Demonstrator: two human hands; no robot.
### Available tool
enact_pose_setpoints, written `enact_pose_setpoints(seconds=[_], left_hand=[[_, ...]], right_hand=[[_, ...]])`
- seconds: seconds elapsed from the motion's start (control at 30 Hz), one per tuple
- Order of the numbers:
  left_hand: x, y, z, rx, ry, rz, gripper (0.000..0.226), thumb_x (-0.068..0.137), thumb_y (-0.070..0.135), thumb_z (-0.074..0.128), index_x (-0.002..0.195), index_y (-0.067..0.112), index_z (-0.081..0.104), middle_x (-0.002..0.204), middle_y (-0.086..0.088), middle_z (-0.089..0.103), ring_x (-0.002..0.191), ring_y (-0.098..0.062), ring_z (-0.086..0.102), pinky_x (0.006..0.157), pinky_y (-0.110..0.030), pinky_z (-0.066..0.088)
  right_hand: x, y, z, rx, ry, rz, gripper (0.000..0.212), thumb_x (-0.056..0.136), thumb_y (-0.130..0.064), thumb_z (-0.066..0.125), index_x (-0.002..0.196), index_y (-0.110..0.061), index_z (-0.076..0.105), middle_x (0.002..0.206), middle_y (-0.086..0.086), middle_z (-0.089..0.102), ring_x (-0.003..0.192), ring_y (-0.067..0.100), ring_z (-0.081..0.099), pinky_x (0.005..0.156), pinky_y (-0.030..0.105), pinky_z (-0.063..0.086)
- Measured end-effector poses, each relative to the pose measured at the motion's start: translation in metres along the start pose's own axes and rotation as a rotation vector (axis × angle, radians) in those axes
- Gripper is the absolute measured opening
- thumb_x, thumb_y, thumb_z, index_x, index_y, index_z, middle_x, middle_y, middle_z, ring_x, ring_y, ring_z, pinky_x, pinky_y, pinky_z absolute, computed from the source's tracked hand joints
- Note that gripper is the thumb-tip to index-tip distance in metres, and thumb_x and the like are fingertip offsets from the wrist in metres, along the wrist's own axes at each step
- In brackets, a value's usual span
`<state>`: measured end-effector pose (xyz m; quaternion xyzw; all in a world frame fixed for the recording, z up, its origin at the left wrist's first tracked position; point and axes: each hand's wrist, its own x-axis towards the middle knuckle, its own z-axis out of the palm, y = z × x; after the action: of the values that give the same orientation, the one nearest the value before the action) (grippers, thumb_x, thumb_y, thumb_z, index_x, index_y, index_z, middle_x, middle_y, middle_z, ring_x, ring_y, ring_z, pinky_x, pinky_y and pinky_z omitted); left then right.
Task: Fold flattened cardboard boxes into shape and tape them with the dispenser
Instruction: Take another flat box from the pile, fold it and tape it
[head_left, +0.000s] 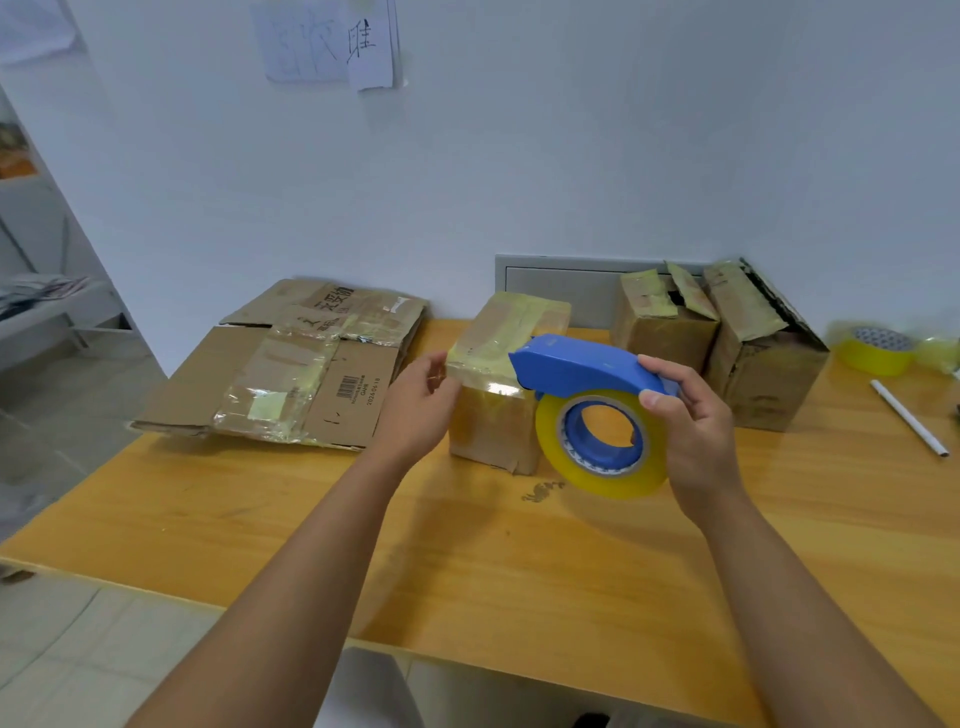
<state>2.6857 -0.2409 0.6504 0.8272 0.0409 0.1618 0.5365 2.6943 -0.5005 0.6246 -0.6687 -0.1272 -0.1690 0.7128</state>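
Now right hand (696, 431) grips dispenser (587, 364).

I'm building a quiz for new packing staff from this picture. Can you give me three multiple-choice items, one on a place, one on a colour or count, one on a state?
1. Where does the stack of flattened brown cardboard boxes lie on the yellow wooden table?
A. at its far left
B. at its near right corner
C. on the folded boxes

2. What colour is the plastic tape dispenser?
A. red
B. blue
C. black

3. What is the right hand doing?
A. resting flat on the table
B. holding a pen
C. gripping the dispenser with its roll of clear yellowish tape

Answers: 1 A, the flat stack lies by the wall, left of the small taped cardboard box. 2 B, its body and hub are blue. 3 C, fingers curl over the dispenser's body, while the left hand touches the small box.
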Motion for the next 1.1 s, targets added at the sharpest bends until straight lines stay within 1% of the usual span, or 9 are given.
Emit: enact_pose_setpoints(seconds=[0.07, 0.17, 0.23, 0.5, 0.6, 0.73, 0.87, 1.03, 1.1], left_hand=[[0.001, 0.001, 0.001, 0.179, -0.009, 0.08, 0.052, 0.098, 0.029, 0.055, 0.147, 0.025, 0.04, 0.118, 0.014, 0.051, 0.114, -0.007, 0.046, 0.087, -0.025, 0.038], [0.0, -0.005, 0.008, 0.539, -0.008, 0.295, 0.067, 0.088, 0.038, 0.062, 0.149, 0.029, 0.035, 0.15, 0.002, 0.032, 0.143, -0.02, 0.021, 0.113, -0.039, 0.028], [0.002, -0.009, 0.016, 0.634, -0.03, 0.457, 0.066, 0.086, 0.038, 0.066, 0.146, 0.026, 0.041, 0.153, 0.0, 0.032, 0.143, -0.02, 0.021, 0.119, -0.039, 0.022], [0.018, -0.02, 0.033, 0.758, 0.038, 0.618, 0.061, 0.081, 0.044, 0.076, 0.13, 0.014, 0.056, 0.128, -0.005, 0.058, 0.121, -0.024, 0.05, 0.105, -0.036, 0.04], [0.028, -0.022, 0.033, 0.725, -0.002, 0.588, 0.061, 0.085, 0.044, 0.072, 0.133, 0.013, 0.053, 0.129, -0.004, 0.055, 0.125, -0.023, 0.047, 0.118, -0.039, 0.024], [0.029, -0.028, 0.031, 0.634, 0.012, 0.58, 0.057, 0.087, 0.045, 0.068, 0.132, 0.014, 0.053, 0.129, -0.003, 0.056, 0.126, -0.02, 0.048, 0.118, -0.032, 0.01], [0.032, -0.029, 0.033, 0.619, -0.002, 0.548, 0.059, 0.084, 0.056, 0.061, 0.126, 0.014, 0.054, 0.12, -0.001, 0.056, 0.115, -0.02, 0.05, 0.11, -0.024, 0.019], [0.031, -0.028, 0.031, 0.609, 0.025, 0.528, 0.054, 0.081, 0.047, 0.074, 0.121, 0.015, 0.056, 0.119, -0.001, 0.057, 0.113, -0.02, 0.049, 0.106, -0.045, 0.041], [0.03, -0.025, 0.031, 0.633, 0.029, 0.504, 0.056, 0.08, 0.049, 0.074, 0.122, 0.015, 0.056, 0.119, -0.001, 0.056, 0.112, -0.02, 0.048, 0.098, -0.043, 0.046]], right_hand=[[-0.001, 0.0, 0.001, -0.009, -0.001, -0.003, 0.042, 0.07, -0.048, 0.063, 0.109, -0.034, 0.069, 0.116, -0.005, 0.066, 0.107, 0.019, 0.064, 0.088, 0.033, 0.053], [-0.001, 0.0, 0.002, -0.009, -0.006, 0.002, 0.043, 0.07, -0.048, 0.063, 0.11, -0.033, 0.068, 0.115, -0.007, 0.066, 0.106, 0.015, 0.064, 0.087, 0.029, 0.053], [-0.002, 0.0, 0.001, -0.007, -0.009, 0.004, 0.043, 0.07, -0.048, 0.063, 0.11, -0.033, 0.068, 0.115, -0.007, 0.065, 0.104, 0.013, 0.064, 0.085, 0.026, 0.053], [-0.002, -0.003, 0.008, -0.013, -0.023, 0.008, 0.034, 0.075, -0.042, 0.067, 0.107, -0.033, 0.065, 0.113, -0.006, 0.062, 0.097, 0.006, 0.063, 0.081, 0.022, 0.053], [-0.002, -0.001, 0.021, -0.025, -0.035, -0.007, 0.027, 0.081, -0.033, 0.069, 0.106, -0.035, 0.062, 0.113, -0.011, 0.059, 0.096, -0.001, 0.06, 0.081, 0.017, 0.051], [-0.004, 0.002, 0.024, -0.054, -0.054, -0.014, 0.031, 0.087, -0.021, 0.076, 0.109, -0.035, 0.06, 0.114, -0.013, 0.055, 0.1, -0.003, 0.058, 0.082, 0.014, 0.048], [-0.005, -0.004, 0.013, -0.138, -0.121, -0.029, 0.036, 0.087, -0.018, 0.075, 0.111, -0.039, 0.058, 0.118, -0.013, 0.055, 0.1, -0.009, 0.056, 0.079, 0.008, 0.045], [-0.01, -0.013, -0.016, -0.227, -0.186, -0.034, 0.037, 0.083, -0.031, 0.077, 0.113, -0.044, 0.06, 0.122, -0.013, 0.058, 0.106, -0.002, 0.057, 0.082, 0.01, 0.044], [-0.014, -0.017, -0.035, -0.271, -0.197, -0.026, 0.037, 0.077, -0.043, 0.074, 0.111, -0.049, 0.062, 0.12, -0.015, 0.059, 0.103, 0.0, 0.058, 0.08, 0.01, 0.045]])
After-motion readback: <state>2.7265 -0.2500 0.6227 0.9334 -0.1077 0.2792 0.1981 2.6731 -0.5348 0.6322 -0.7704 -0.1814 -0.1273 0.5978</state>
